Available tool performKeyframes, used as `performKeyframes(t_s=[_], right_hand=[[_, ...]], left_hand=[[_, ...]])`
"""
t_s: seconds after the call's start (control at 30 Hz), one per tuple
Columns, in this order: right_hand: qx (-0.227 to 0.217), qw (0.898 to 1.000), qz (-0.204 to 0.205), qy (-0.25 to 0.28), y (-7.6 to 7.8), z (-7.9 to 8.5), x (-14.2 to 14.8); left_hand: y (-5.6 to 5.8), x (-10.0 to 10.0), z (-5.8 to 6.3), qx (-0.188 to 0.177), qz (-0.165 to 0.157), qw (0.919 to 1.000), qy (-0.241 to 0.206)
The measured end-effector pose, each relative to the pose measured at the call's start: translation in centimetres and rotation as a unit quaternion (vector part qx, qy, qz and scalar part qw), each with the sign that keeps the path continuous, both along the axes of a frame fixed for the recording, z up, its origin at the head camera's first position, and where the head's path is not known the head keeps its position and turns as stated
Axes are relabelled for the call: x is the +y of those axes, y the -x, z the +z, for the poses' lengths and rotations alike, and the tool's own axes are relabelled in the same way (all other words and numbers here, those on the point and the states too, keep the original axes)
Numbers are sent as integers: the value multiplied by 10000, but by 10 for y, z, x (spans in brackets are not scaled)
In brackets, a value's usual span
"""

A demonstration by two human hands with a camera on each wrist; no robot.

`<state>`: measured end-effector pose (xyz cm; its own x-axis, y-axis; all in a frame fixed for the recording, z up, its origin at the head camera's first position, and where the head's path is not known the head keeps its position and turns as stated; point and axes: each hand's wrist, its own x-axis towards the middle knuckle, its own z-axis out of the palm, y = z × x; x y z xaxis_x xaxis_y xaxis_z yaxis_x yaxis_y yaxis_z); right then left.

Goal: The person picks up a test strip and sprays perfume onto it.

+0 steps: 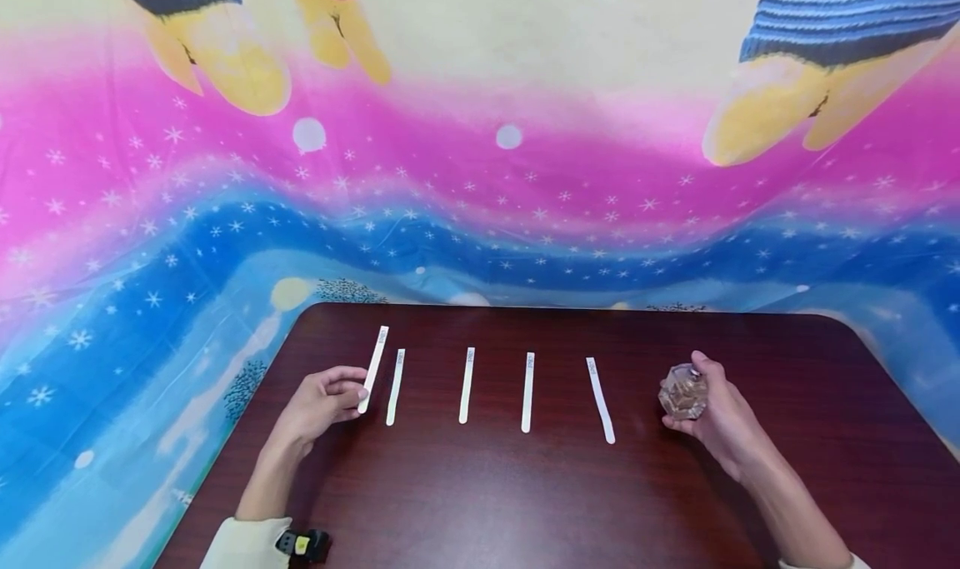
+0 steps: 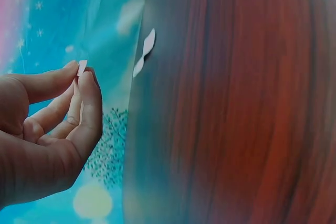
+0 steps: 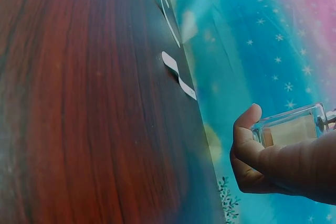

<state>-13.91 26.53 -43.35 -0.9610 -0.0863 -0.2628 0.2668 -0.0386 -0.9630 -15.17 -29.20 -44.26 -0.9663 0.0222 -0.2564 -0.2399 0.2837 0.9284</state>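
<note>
My left hand [image 1: 318, 402] pinches a white perfume test strip [image 1: 374, 369] near its lower end, between thumb and fingers, raised over the table's left side. In the left wrist view only a short end of this held strip [image 2: 82, 67] shows between the fingertips. On the right, my right hand [image 1: 731, 431] grips a faceted clear glass perfume bottle [image 1: 683, 392] above the table. The right wrist view shows pale liquid inside the bottle [image 3: 291, 129], with fingers wrapped round it. Part of the bottle is hidden by the hand.
Several more white strips lie spaced in a row between the hands, among them a leftmost strip [image 1: 395, 387] and a rightmost strip [image 1: 601, 401]. They have small dark print at the far ends. Behind the dark red-brown wooden table [image 1: 465, 502] hangs a colourful printed cloth [image 1: 480, 186].
</note>
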Motion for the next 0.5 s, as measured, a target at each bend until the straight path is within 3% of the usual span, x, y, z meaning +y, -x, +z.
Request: performKeyframes(t_s=[0.5], right_hand=[[-39,9998,65,-164,-2,-1,8]], left_hand=[[11,-45,-8,-311,-147,9991,257]])
